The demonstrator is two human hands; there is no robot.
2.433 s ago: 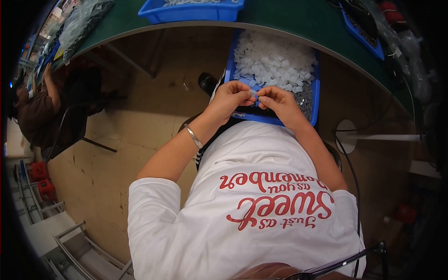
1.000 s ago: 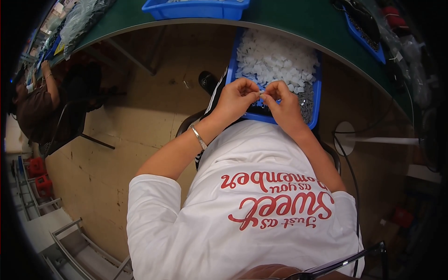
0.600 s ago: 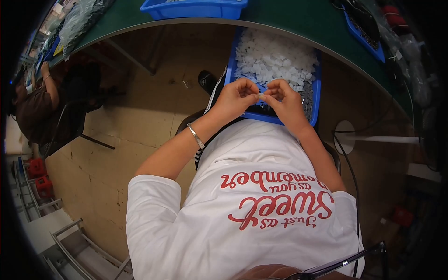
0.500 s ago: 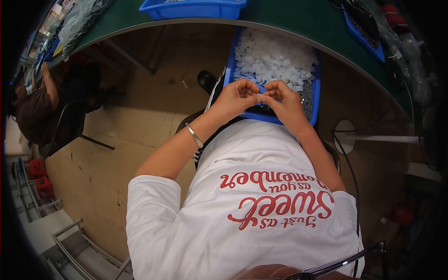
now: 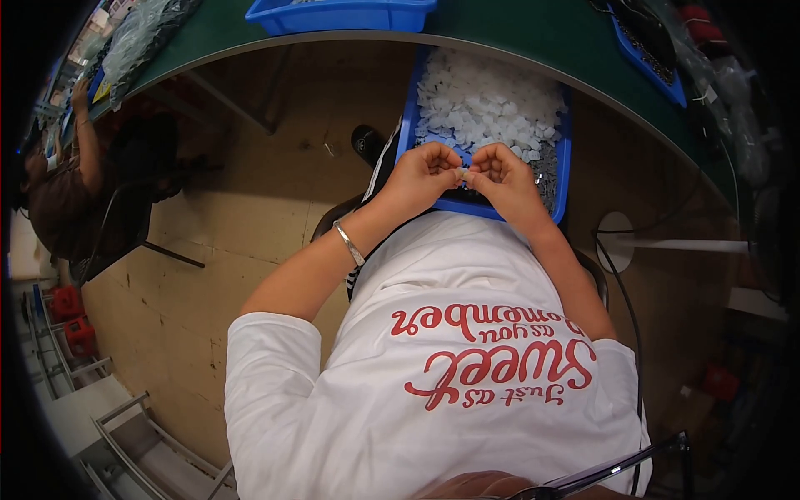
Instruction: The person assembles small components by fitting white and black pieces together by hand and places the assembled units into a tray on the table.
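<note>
The person's left hand [image 5: 425, 173] and right hand [image 5: 500, 177] meet fingertip to fingertip at about twelve o'clock from the chest, both pinched narrow on one small white part [image 5: 461, 174] held between them, just above the near rim of a blue tray [image 5: 565, 171] that rests on the lap. The tray sits tucked under the curved edge of the green table [image 5: 533, 37], probably so that the heap of white pieces [image 5: 487, 104] filling it lies within easy reach and anything dropped falls back in. A darker patch of small grey bits (too fine to name) lies at the tray's three o'clock side. A metal bangle [image 5: 350, 244] circles the left wrist. What the pinched part is, and whether it is one piece or two being pressed together, cannot be told, since the fingers cover most of it. A second blue bin [image 5: 342, 15] at eleven o'clock and another tray at one o'clock are cut off by the picture's rim. At nine o'clock another person [image 5: 62, 192] sits at the same table, the arm reaching upward, the work there hidden.
</note>
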